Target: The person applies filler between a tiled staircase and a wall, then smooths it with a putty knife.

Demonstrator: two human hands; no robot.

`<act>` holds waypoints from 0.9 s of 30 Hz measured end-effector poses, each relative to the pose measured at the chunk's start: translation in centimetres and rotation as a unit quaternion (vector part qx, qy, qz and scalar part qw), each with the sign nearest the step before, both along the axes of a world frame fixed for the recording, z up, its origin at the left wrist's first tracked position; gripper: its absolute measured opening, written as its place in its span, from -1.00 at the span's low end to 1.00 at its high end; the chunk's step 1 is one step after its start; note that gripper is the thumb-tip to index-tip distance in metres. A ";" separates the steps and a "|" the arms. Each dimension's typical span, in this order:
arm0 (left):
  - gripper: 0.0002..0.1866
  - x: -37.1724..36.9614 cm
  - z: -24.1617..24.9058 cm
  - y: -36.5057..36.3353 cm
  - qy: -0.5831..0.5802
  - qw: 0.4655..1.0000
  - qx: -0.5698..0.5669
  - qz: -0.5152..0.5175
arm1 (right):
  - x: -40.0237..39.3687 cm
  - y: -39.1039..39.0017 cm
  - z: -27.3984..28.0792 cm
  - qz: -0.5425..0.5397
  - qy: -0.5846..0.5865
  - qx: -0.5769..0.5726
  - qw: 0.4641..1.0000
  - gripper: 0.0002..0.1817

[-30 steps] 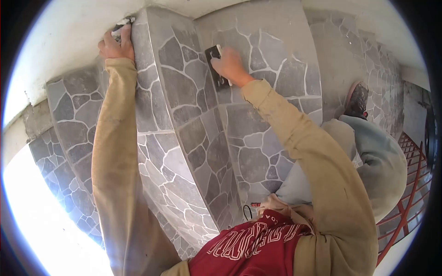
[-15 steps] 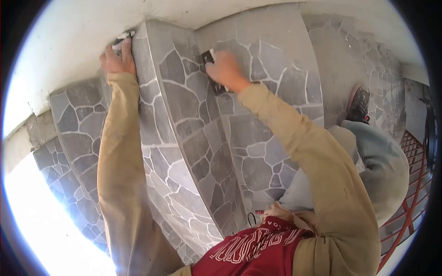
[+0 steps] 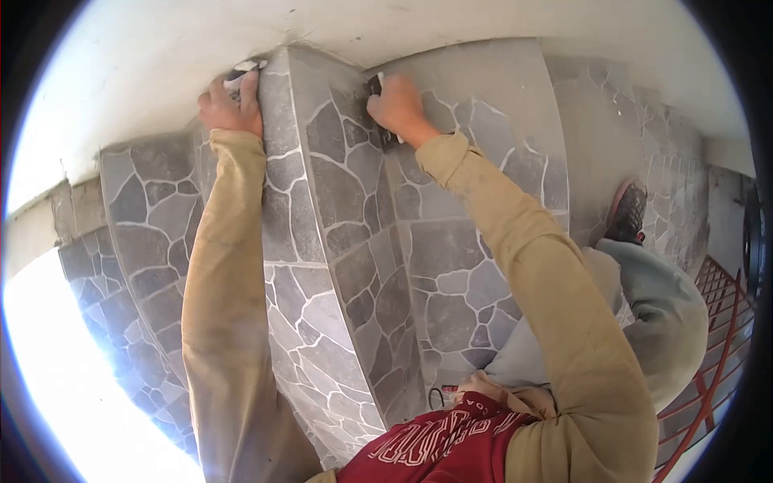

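Observation:
My left hand (image 3: 231,109) is up at the top of the projecting tiled pillar (image 3: 278,113), its fingers closed around a small dark object with whitish paste (image 3: 245,71) on it. The kind of that object is mostly hidden by my fingers. In my right hand (image 3: 398,109) is a dark flat-bladed trowel (image 3: 375,85), gripped at its back and held against the wall in the inner corner. Around it the wall tiles (image 3: 451,249) show a grey stone pattern with pale joint lines. A smooth grey band (image 3: 491,72) runs along their upper edge.
Overhead is a pale plastered surface (image 3: 338,20). A shoe (image 3: 627,211) and a bent leg (image 3: 660,298) are at the right, near a red metal railing (image 3: 717,346). Bright daylight (image 3: 72,378) enters at lower left.
The view has shifted, so the wall and both arms appear slightly farther right. My right hand, with the trowel, sits a little higher in the corner. Both hands keep their holds.

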State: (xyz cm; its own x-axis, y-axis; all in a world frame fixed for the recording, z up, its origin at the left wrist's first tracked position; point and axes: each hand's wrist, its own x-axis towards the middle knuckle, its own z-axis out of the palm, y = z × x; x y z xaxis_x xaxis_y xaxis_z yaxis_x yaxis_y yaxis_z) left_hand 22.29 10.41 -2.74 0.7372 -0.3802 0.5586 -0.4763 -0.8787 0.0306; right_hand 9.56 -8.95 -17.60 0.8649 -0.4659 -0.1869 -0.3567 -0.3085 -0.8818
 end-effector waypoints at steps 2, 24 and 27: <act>-0.41 -0.3 0.1 -0.1 -0.014 1.000 -0.011 -0.015 | 0.3 -0.5 -0.3 -0.026 -0.018 0.050 0.998 -0.72; -0.36 -2.9 2.0 -1.9 0.076 0.993 -0.025 0.087 | -6.3 -6.0 0.2 0.003 0.022 -0.176 0.984 -0.65; -0.36 -3.3 2.0 -1.7 0.118 0.987 -0.024 0.102 | -8.9 -8.7 6.5 0.065 -0.065 -0.314 0.945 -0.69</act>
State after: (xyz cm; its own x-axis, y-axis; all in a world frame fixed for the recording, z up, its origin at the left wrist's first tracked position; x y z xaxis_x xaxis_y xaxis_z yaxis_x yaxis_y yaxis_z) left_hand 19.02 8.74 -0.78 0.9074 -0.1876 0.3760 -0.2642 -0.9505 0.1635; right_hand 0.68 -17.64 -11.12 0.9192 -0.3373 0.2031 -0.1803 -0.8191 -0.5446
